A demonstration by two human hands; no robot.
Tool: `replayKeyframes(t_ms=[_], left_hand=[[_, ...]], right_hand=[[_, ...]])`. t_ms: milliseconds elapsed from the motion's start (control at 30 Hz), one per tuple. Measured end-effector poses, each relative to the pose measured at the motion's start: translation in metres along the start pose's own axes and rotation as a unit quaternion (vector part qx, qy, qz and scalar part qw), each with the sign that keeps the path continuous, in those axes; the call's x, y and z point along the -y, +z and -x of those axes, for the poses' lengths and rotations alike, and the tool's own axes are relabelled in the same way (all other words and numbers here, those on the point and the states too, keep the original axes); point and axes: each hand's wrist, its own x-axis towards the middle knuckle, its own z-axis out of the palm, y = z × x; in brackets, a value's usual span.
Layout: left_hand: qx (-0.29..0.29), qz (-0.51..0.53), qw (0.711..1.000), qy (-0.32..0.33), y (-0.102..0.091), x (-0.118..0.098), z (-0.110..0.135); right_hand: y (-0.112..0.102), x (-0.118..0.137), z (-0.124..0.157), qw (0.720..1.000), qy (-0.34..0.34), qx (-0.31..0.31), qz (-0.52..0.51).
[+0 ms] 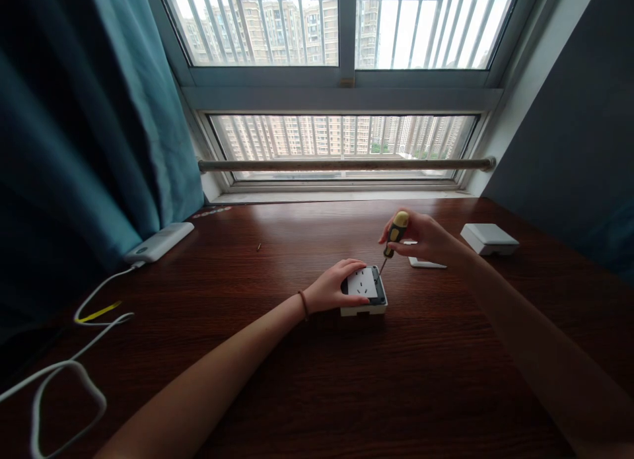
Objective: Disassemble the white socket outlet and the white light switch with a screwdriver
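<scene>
On the dark wooden table lies a wall socket (pixel 362 284) with a white face and dark edges, set in a white box. My left hand (pixel 337 287) grips it from the left, thumb along the near side and fingers over the far side. My right hand (pixel 421 238) is closed around a yellow and black screwdriver (pixel 396 234), held tilted. Its thin shaft slants down to the socket's right edge, where the tip touches or nearly touches; a screw there is too small to make out.
A white frame piece (pixel 428 264) lies behind my right hand, and a white box (pixel 489 239) stands farther right. At left are a white power strip (pixel 161 242), its cable (pixel 94 340) and a yellow strip (pixel 100 312). A small screw-like piece (pixel 258 247) lies mid-table. A window is behind.
</scene>
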Motion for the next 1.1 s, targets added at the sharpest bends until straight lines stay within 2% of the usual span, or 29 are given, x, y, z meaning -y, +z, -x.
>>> replayKeyframes(t_ms=[67,167,267,467,567,633,667,767,833,900,967,1033,1100], left_hand=[[0.001,0.002,1.000,-0.001,0.000,-0.001,0.000],[-0.001,0.006,1.000,-0.006,0.000,-0.001,0.000],[-0.003,0.009,1.000,-0.008,0.000,-0.001,0.000],[0.000,0.003,1.000,0.000,0.000,0.001,-0.001],[-0.003,0.005,1.000,0.000,0.001,0.001,-0.001],[-0.004,0.008,1.000,-0.002,0.001,0.001,-0.001],[-0.003,0.009,1.000,-0.003,0.001,0.001,-0.001],[-0.001,0.008,1.000,-0.002,0.001,0.000,-0.001],[0.000,0.010,1.000,-0.003,0.000,-0.001,-0.001],[0.000,0.013,1.000,-0.007,0.000,-0.002,-0.001],[-0.001,0.016,1.000,-0.010,0.000,-0.002,-0.001],[-0.001,0.017,1.000,-0.011,0.000,-0.002,-0.001],[-0.002,0.018,1.000,-0.008,0.000,-0.001,-0.001]], right_hand=[[0.004,0.006,0.001,1.000,0.005,-0.021,0.017],[0.011,0.010,0.001,0.993,-0.031,-0.073,0.085],[0.012,0.011,0.001,0.987,-0.051,-0.089,0.124],[-0.005,0.016,0.000,0.998,-0.027,-0.014,-0.060],[-0.010,0.018,0.001,0.996,-0.009,-0.024,-0.088],[-0.007,0.016,0.001,0.995,0.007,-0.079,-0.065],[-0.003,0.014,0.001,0.991,0.015,-0.126,-0.032],[0.010,0.007,0.001,0.954,0.030,-0.277,0.111],[0.020,0.003,0.000,0.936,0.025,-0.322,0.140],[0.027,0.000,-0.003,0.949,0.015,-0.308,0.059],[0.030,-0.002,-0.006,0.964,0.015,-0.253,-0.082],[0.029,-0.004,-0.008,0.963,0.023,-0.190,-0.192],[0.023,-0.004,-0.008,0.959,0.034,-0.136,-0.248]])
